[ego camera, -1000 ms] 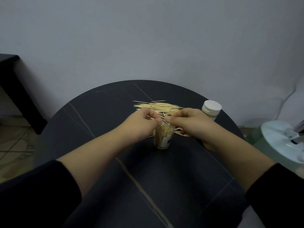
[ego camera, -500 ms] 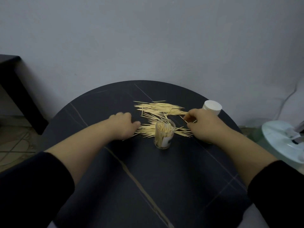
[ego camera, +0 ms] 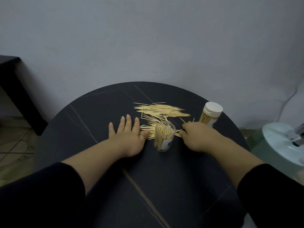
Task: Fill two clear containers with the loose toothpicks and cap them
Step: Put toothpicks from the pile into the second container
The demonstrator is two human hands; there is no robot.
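Both hands are resting on a round dark table (ego camera: 98, 162) in the middle of the frame. Left hand (ego camera: 127, 137) is lying flat, palm down, fingers spread wide, its thumb touching the near-left fringe of the loose toothpicks (ego camera: 158, 111); it is holding nothing. Right hand (ego camera: 195, 137) is curling its fingers together, pinching a few toothpicks at the right edge of the pile.

Between the two hands an uncapped clear container (ego camera: 163, 137) is standing upright, partly filled with toothpicks standing on end, a white label on its side. Just beyond the right hand, toward the right rim of the table, a second container (ego camera: 209, 115) is standing, filled and closed with a white cap (ego camera: 213, 107).

The loose toothpicks are lying in a flat scatter just above centre frame, behind the open container. Bare tabletop is stretching wide across the lower half of the frame and to the left of the left hand. The table's far edge is sitting close to a plain grey wall (ego camera: 148, 38). A dark piece of furniture (ego camera: 9, 71) is standing at the left edge, and a pale round object (ego camera: 279, 145) at the right edge.

Half a second earlier the left hand was loosely curled; now it is opened out flat. A second ago both hands were meeting over the open container.
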